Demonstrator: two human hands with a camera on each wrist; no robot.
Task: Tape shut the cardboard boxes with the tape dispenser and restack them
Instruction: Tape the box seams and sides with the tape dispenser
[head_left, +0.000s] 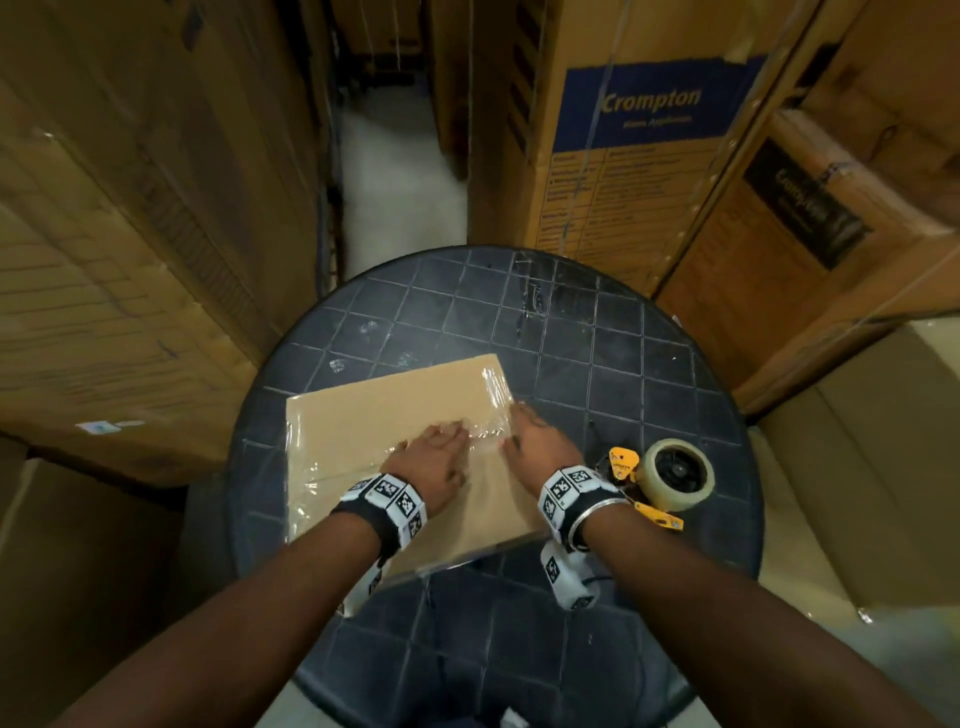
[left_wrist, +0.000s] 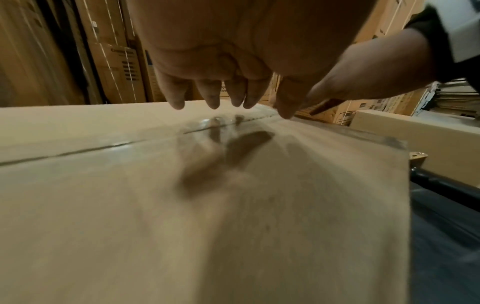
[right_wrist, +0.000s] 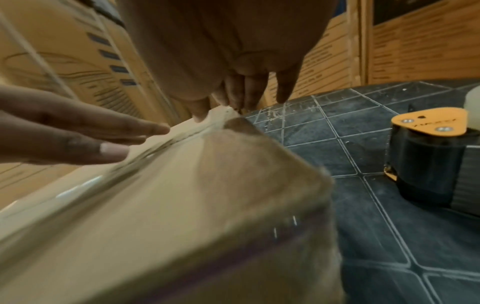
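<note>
A flat brown cardboard box (head_left: 384, 415) lies on the round dark tiled table (head_left: 597, 343), with clear tape (head_left: 483, 431) along its centre seam and over its right end. My left hand (head_left: 441, 452) lies flat on the top with straight fingers (left_wrist: 213, 96) over the taped seam (left_wrist: 78, 151). My right hand (head_left: 530, 436) sits at the box's right edge, its fingertips (right_wrist: 202, 111) on the tape at the end of the seam. The orange tape dispenser (head_left: 660, 478) with its roll rests on the table just right of my right wrist; its orange plate (right_wrist: 428, 121) shows in the right wrist view.
Tall cartons hem in the table: a stack at the left (head_left: 130, 234), a blue-labelled Crompton carton (head_left: 649, 130) behind, more cartons at the right (head_left: 857, 441). A narrow floor aisle (head_left: 395, 182) runs away behind the table.
</note>
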